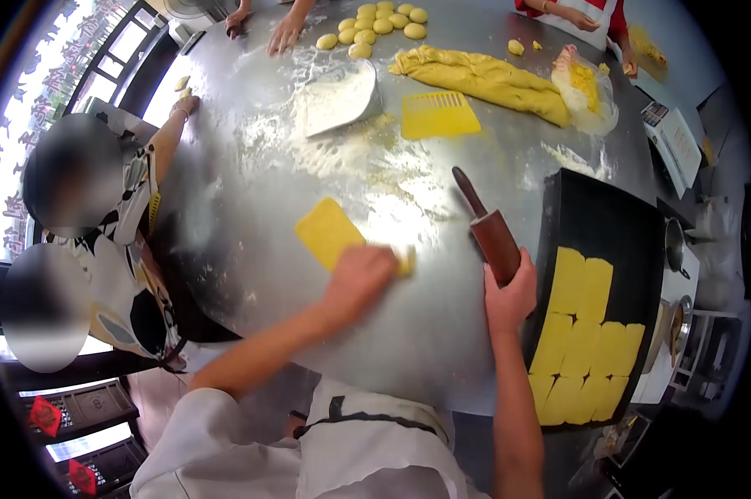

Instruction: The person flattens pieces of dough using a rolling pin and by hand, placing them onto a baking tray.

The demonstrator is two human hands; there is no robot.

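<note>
My left hand [361, 279], blurred, has its fingers closed around yellow dough [406, 261] that shows at the fingertips. Beside that hand, a flat yellow dough sheet [329, 231] lies on the metal table [429, 333]; whether it joins the dough in my fingers is hidden. Wrapped round the lower end of a dark wooden rolling pin [495, 244] is my right hand [510, 291]. The pin slants up and to the left. To the right of that hand, a black baking tray [604, 212] holds several flat dough pieces [586, 345], laid edge to edge.
A flour scoop [338, 98] and a yellow scraper [440, 115] lie farther back. Behind them are a long dough roll [479, 79] and several dough balls [375, 27]. A plastic bag [587, 91] sits at the back right. Other people's hands [285, 35] work along the far and left edges.
</note>
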